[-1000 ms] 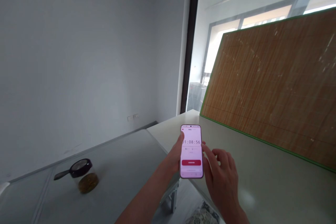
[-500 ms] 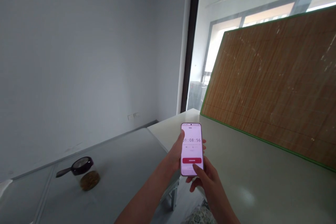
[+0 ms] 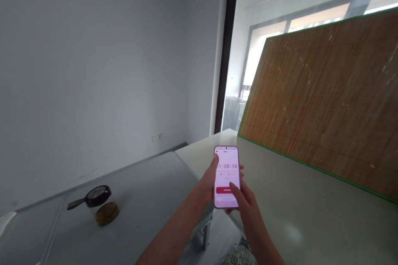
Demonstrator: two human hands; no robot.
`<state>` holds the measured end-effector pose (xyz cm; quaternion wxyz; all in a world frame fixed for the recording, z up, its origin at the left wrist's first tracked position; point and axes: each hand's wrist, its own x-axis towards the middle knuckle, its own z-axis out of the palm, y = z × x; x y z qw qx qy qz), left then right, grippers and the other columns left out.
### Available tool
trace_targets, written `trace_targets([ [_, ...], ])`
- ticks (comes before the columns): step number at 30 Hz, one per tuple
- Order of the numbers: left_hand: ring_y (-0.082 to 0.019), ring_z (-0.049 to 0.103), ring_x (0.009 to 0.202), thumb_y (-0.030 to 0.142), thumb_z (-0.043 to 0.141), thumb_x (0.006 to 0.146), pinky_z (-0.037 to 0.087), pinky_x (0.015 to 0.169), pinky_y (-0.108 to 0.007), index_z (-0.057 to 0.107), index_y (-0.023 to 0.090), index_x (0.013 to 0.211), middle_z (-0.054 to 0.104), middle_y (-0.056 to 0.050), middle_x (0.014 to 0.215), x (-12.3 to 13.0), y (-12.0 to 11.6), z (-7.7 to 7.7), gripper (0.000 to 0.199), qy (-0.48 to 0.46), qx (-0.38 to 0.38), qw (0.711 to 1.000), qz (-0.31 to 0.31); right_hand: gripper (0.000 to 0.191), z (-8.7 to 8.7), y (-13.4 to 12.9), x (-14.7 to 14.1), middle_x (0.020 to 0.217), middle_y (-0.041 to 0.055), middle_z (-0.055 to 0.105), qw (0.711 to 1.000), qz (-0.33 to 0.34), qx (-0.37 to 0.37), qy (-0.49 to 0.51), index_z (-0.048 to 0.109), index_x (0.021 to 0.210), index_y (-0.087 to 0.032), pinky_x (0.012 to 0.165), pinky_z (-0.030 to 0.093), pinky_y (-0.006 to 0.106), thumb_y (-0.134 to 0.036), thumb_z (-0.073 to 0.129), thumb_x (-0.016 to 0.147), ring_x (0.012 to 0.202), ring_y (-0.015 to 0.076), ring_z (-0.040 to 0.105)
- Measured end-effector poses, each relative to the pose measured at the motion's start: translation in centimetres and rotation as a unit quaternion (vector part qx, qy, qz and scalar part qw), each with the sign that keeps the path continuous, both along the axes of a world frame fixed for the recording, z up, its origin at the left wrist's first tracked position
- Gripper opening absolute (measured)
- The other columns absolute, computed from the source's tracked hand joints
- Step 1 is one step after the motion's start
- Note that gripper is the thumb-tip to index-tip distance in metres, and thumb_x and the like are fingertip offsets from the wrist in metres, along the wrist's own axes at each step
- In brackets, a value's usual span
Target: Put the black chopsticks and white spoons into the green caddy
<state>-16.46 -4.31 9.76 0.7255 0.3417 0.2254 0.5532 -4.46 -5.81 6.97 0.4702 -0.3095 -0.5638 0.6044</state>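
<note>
Upright before me is a smartphone (image 3: 227, 176), its lit screen showing "01:08:56" above a red button. My left hand (image 3: 207, 183) grips it from the left side, the thumb along the screen's edge and fingertips showing past the right edge. At the lower right, my right hand (image 3: 247, 199) closes round the phone's corner. Its thumb lies over the red button, and its other fingers are mostly hidden behind the phone.
On the grey table (image 3: 146, 182) at left stands a clear jar (image 3: 105, 211) with brown contents, a black top and a dark handle sticking out left. A white table (image 3: 280, 190) lies at right. A green-edged bamboo board (image 3: 320, 103) leans against the glass behind it.
My right thumb has moved up the screen from below the red button onto it. The right fingers have drawn in behind the phone. The timer reads the same.
</note>
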Motion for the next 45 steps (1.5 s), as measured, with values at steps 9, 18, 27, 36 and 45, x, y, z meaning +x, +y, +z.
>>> trace_targets([
  [9, -0.022, 0.061, 0.08, 0.067, 0.023, 0.083, 0.043, 0.081, -0.033, 0.061, 0.003, 0.102, 0.064, -0.016, 0.087, 0.3, 0.0, 0.0, 0.076, -0.033, -0.022, 0.999, 0.023, 0.048, 1.0, 0.3, -0.6, 0.086, 0.0039, 0.067, 0.999, -0.028, -0.031, 0.019, 0.056, 0.109, -0.018, 0.05, 0.048, 0.027, -0.053, 0.056, 0.076, 0.066, 0.02, 0.063],
  [18, -0.022, 0.061, 0.079, 0.069, 0.022, 0.081, 0.043, 0.081, -0.034, 0.061, 0.004, 0.101, 0.065, -0.015, 0.084, 0.0, 0.4, 0.0, 0.078, -0.039, -0.026, 0.999, 0.007, 0.047, 1.2, 0.3, -0.5, 0.09, 0.0043, 0.067, 0.999, -0.024, -0.033, 0.02, 0.057, 0.11, -0.019, 0.055, 0.048, 0.027, -0.054, 0.053, 0.079, 0.07, 0.019, 0.063],
  [27, -0.024, 0.061, 0.079, 0.073, 0.021, 0.078, 0.044, 0.079, -0.036, 0.06, 0.004, 0.1, 0.064, -0.016, 0.084, -0.5, 0.4, 0.1, 0.083, -0.022, -0.019, 1.0, -0.008, 0.049, 0.7, 0.2, -0.3, 0.079, 0.0066, 0.066, 1.0, 0.013, -0.027, 0.007, 0.055, 0.111, -0.016, 0.043, 0.046, 0.025, -0.054, 0.05, 0.081, 0.06, 0.0174, 0.06],
  [36, -0.025, 0.061, 0.078, 0.075, 0.029, 0.074, 0.045, 0.077, -0.036, 0.059, 0.003, 0.102, 0.064, -0.016, 0.084, -1.7, 0.8, -0.2, 0.083, -0.021, -0.016, 1.0, 0.015, 0.044, -1.1, 0.4, -0.4, 0.075, 0.0064, 0.064, 0.998, 0.061, -0.005, 0.001, 0.057, 0.102, -0.013, 0.041, 0.045, 0.024, -0.052, 0.045, 0.084, 0.055, 0.0157, 0.059],
  [45, -0.024, 0.061, 0.077, 0.074, 0.03, 0.075, 0.045, 0.079, -0.037, 0.06, 0.005, 0.104, 0.064, -0.015, 0.087, -2.1, 0.9, -0.3, 0.08, -0.031, -0.015, 0.999, 0.013, 0.041, -2.7, 0.2, -0.8, 0.078, 0.0027, 0.059, 0.996, 0.083, 0.023, 0.005, 0.051, 0.106, -0.017, 0.038, 0.045, 0.022, -0.045, 0.058, 0.078, 0.053, 0.013, 0.058],
])
